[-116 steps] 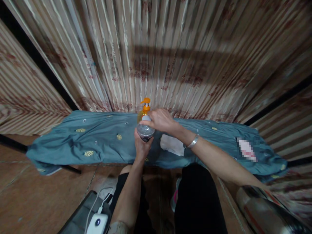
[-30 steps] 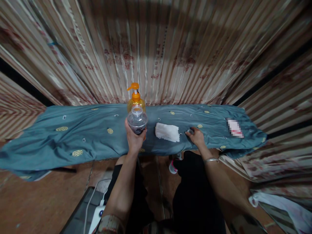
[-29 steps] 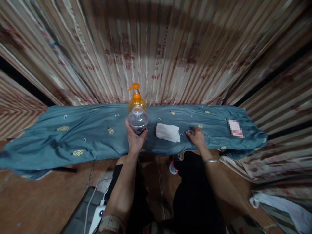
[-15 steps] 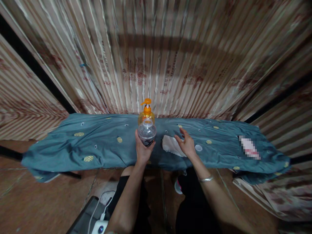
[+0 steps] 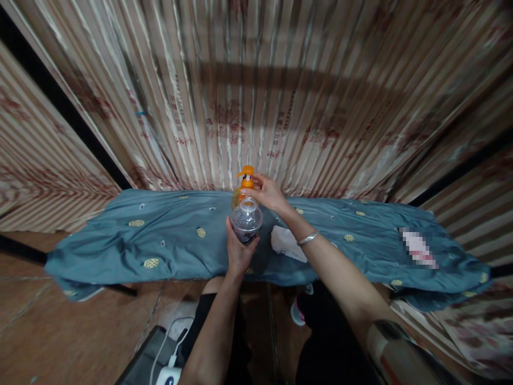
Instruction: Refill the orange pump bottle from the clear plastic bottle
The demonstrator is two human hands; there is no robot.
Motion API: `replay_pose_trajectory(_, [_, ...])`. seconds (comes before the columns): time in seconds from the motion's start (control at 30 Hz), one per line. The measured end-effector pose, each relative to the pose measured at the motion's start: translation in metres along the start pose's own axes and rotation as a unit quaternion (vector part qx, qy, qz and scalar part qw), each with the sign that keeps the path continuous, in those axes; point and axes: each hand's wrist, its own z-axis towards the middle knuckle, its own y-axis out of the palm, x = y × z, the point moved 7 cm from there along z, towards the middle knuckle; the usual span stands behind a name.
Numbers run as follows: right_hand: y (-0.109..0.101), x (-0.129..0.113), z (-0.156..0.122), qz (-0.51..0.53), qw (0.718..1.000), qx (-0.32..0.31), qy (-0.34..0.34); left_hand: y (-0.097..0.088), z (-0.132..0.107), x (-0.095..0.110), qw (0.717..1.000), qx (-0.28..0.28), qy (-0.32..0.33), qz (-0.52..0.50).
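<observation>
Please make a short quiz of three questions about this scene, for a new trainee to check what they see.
1. True or false: the clear bottle has its cap on.
2. What does the right hand reach to? A) the white cloth B) the orange pump bottle C) the blue cover
3. Which hand holds the clear bottle?

Key:
1. False; its mouth is open.
2. B; the fingers are at the pump head.
3. The left hand, gripping it from below.

White tissue (image 5: 285, 241), teal cloth (image 5: 160, 240)
</observation>
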Motion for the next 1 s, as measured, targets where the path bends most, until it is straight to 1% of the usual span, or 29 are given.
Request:
replay_pose_trajectory(0.07, [0.005,-0.001,0.003,-0.018,1.0,-0.014,0.0,-0.001,0.0,0.0,1.0,0.0,-0.002,0.0])
replay_pose_trajectory(0.17, [0.008,-0.002,0.004,-0.058,0.998,-0.025,0.009,-0.001,0.0,-0.001,1.0,-0.002,-0.002,-0.001])
replay_pose_trajectory(0.27, [0.003,-0.006,0.003,-0.087,0.996,-0.021,0.01,-0.002,0.0,-0.002,1.0,-0.002,-0.002,0.0])
replay_pose_trajectory(0.33, [-0.005,-0.009,0.0,-0.098,0.995,-0.006,0.005,-0.002,0.0,-0.001,1.0,-0.002,-0.003,0.001])
replay_pose_trajectory(0.4, [-0.019,-0.01,-0.003,-0.096,0.995,0.022,0.003,-0.002,-0.001,0.001,1.0,0.0,-0.001,0.004])
replay_pose_trajectory(0.47, [-0.036,-0.011,-0.007,-0.09,0.995,0.053,0.001,-0.005,-0.001,0.007,1.0,0.01,0.015,0.016])
replay_pose_trajectory(0.53, [-0.056,-0.011,-0.011,-0.089,0.992,0.089,-0.004,-0.011,-0.003,0.019,0.996,0.028,0.064,0.046])
replay_pose_trajectory(0.6, [-0.077,-0.011,-0.016,-0.081,0.989,0.123,-0.013,-0.017,-0.006,0.035,0.989,0.03,0.123,0.074])
replay_pose_trajectory(0.73, [-0.116,-0.012,-0.029,-0.058,0.982,0.174,-0.034,-0.021,-0.025,0.071,0.965,0.029,0.236,0.113])
replay_pose_trajectory(0.77, [-0.124,-0.013,-0.034,-0.053,0.981,0.18,-0.038,-0.019,-0.032,0.08,0.957,0.025,0.265,0.116])
replay_pose_trajectory(0.83, [-0.138,-0.017,-0.046,-0.039,0.98,0.188,-0.046,-0.005,-0.05,0.096,0.94,-0.003,0.322,0.111])
replay_pose_trajectory(0.9, [-0.148,-0.022,-0.062,-0.016,0.978,0.199,-0.052,0.017,-0.067,0.102,0.93,-0.061,0.35,0.096])
replay_pose_trajectory(0.93, [-0.152,-0.025,-0.071,-0.002,0.977,0.207,-0.053,0.029,-0.073,0.1,0.929,-0.093,0.347,0.093])
replay_pose_trajectory(1.0, [-0.155,-0.028,-0.09,0.029,0.975,0.215,-0.051,0.05,-0.079,0.091,0.934,-0.135,0.32,0.078])
